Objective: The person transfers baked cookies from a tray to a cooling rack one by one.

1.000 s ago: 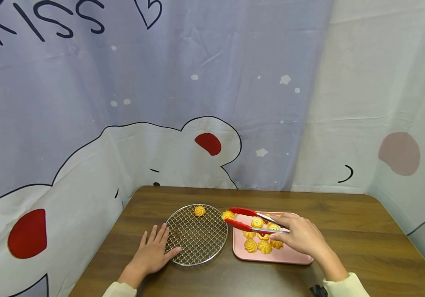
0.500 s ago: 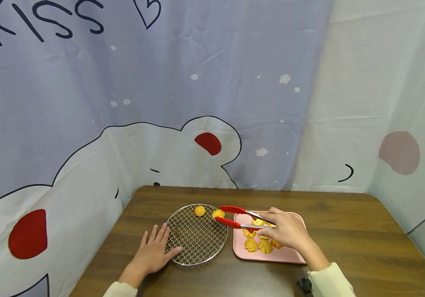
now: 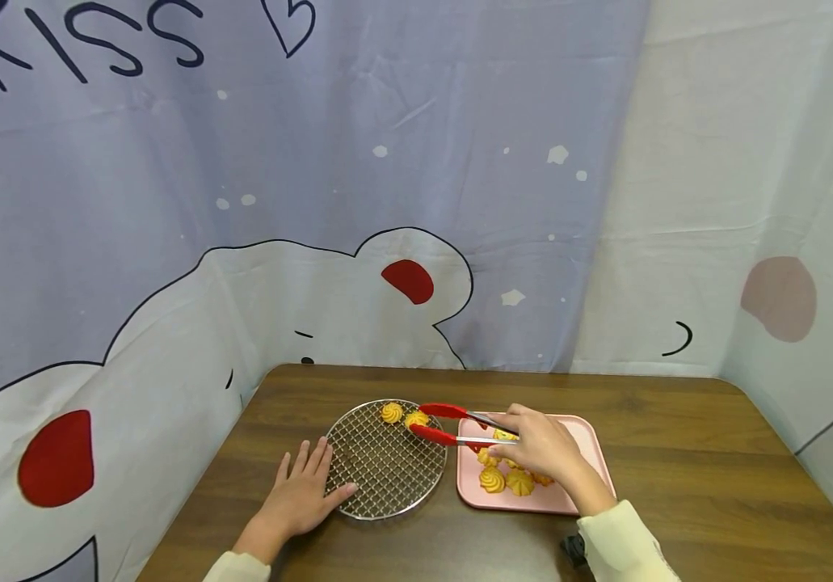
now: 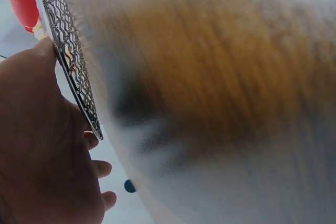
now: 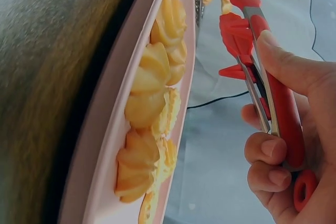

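We see two hands over a brown tabletop (image 3: pixel 678 453). The right hand (image 3: pixel 543 446) grips red tongs (image 3: pixel 452 424), with the fingers curled round the handles. The tips of the tongs pinch a yellow cookie (image 3: pixel 416 419). This cookie is over the far edge of the round wire rack (image 3: pixel 385 469), just beside another cookie (image 3: pixel 391 412) that lies on the rack.

The left hand (image 3: pixel 298 495) lies flat on the tabletop with its fingers straight and spread. It holds nothing. Its fingertips touch the near left edge of the rack.

A pink tray (image 3: pixel 591 453) sits just to the right of the rack. More cookies (image 3: pixel 506 481) lie in a bunch on the tray, under and beside the right hand. In the right wrist view the cookies sit close together along the tray, some touching.

A curtain (image 3: pixel 314 202) with cartoon bears hangs behind the tabletop.
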Demonstrator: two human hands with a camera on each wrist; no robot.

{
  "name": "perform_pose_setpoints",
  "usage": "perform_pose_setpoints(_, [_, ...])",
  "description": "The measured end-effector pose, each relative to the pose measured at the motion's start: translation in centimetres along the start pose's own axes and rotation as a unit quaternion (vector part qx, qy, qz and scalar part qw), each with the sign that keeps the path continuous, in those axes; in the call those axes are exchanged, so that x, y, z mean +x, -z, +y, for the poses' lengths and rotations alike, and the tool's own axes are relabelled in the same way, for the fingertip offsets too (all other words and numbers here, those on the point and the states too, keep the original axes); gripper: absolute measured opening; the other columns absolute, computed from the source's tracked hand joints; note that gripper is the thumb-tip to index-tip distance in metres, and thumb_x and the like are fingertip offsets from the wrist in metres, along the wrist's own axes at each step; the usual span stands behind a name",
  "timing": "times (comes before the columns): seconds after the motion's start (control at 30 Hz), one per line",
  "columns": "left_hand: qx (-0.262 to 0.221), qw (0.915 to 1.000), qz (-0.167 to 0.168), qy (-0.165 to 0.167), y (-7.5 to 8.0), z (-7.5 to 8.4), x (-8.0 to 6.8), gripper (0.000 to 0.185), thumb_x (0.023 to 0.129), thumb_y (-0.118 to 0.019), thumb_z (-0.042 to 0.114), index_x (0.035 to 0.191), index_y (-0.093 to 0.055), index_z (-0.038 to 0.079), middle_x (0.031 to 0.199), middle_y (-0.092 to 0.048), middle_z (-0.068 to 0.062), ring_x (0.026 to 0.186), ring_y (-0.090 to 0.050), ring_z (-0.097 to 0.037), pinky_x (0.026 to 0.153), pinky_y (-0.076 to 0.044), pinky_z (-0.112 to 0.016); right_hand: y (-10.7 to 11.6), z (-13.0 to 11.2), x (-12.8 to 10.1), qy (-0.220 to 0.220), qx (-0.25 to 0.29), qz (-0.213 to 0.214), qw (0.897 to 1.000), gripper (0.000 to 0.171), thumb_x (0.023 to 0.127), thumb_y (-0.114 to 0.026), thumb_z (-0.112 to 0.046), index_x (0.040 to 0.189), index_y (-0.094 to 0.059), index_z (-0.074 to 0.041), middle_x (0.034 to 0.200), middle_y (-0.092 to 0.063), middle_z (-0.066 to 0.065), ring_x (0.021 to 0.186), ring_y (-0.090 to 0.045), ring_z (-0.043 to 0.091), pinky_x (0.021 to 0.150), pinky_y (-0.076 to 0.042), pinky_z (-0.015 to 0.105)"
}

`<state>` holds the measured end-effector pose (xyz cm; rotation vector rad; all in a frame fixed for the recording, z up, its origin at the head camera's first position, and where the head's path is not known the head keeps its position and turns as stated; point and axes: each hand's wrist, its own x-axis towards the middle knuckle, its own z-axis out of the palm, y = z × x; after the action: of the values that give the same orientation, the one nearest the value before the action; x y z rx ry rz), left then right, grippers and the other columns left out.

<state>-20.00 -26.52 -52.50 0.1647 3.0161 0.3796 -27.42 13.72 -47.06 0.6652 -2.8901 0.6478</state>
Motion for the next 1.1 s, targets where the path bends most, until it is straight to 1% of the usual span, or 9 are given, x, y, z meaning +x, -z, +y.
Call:
perform_pose_setpoints(0.13, [-0.002,1.0,0.0,0.0,-0.1,0.0,0.0,0.091,0.099,-0.045,0.066,0.158,-0.029,-0.002,0.167,-0.019,-0.02,0.153,-0.011,-0.047,0.119,-0.003,-0.067,-0.3,-0.2,0.4,-0.001,0.001,0.001,1.0,0.054,0.078,-0.087,-0.043,0.129,-0.072,-0.035,0.092,-0.063,-0.01,0.066,-0.049,0.007,0.058,-0.04,0.03])
perform_pose_setpoints(0.3, [-0.001,1.0,0.001,-0.001,-0.2,-0.1,0.1,0.093,0.099,-0.044,0.067,0.158,-0.029,-0.002,0.167,-0.019,-0.02,0.153,-0.011,-0.047,0.119,-0.004,-0.068,-0.7,-0.4,0.8,-0.001,-0.009,-0.001,1.0,0.054,0.078,-0.086,-0.043,0.129,-0.071,-0.037,0.092,-0.063,-0.008,0.064,-0.047,0.009,0.055,-0.038,0.031])
perform_pose_setpoints(0.47, [-0.002,1.0,0.002,0.001,-0.3,-0.1,0.2,0.093,0.099,-0.044,0.067,0.158,-0.029,-0.002,0.167,-0.018,-0.02,0.153,-0.011,-0.047,0.119,-0.004,-0.068,-1.1,-0.4,1.0,-0.009,-0.019,0.0,1.0,0.054,0.077,-0.087,-0.044,0.129,-0.071,-0.038,0.094,-0.063,-0.01,0.064,-0.048,0.009,0.053,-0.038,0.032])
perform_pose_setpoints(0.7, [-0.003,1.0,0.002,0.001,0.0,0.0,0.3,0.092,0.099,-0.045,0.066,0.158,-0.028,-0.003,0.167,-0.018,-0.021,0.153,-0.011,-0.047,0.119,-0.004,-0.068,-1.2,-0.4,1.1,-0.009,-0.029,-0.005,1.0,0.059,0.075,-0.087,-0.047,0.131,-0.069,-0.041,0.089,-0.06,-0.008,0.059,-0.045,0.011,0.052,-0.037,0.032])
perform_pose_setpoints(0.87, [-0.003,1.0,0.002,0.002,0.0,0.0,0.4,0.092,0.099,-0.046,0.066,0.158,-0.028,-0.003,0.167,-0.018,-0.021,0.153,-0.011,-0.047,0.119,-0.004,-0.068,-1.3,-0.5,1.0,-0.012,-0.035,-0.013,0.999,0.062,0.075,-0.087,-0.05,0.133,-0.066,-0.044,0.089,-0.059,-0.008,0.059,-0.045,0.011,0.051,-0.037,0.031])
perform_pose_setpoints(1.1, [-0.002,1.0,-0.001,0.003,0.0,0.1,0.3,0.093,0.099,-0.045,0.066,0.158,-0.027,-0.003,0.167,-0.017,-0.021,0.153,-0.01,-0.047,0.119,-0.003,-0.068,-1.0,-0.5,0.5,-0.008,-0.036,-0.009,0.999,0.061,0.074,-0.088,-0.048,0.131,-0.07,-0.037,0.089,-0.06,-0.007,0.06,-0.045,0.011,0.052,-0.038,0.032])
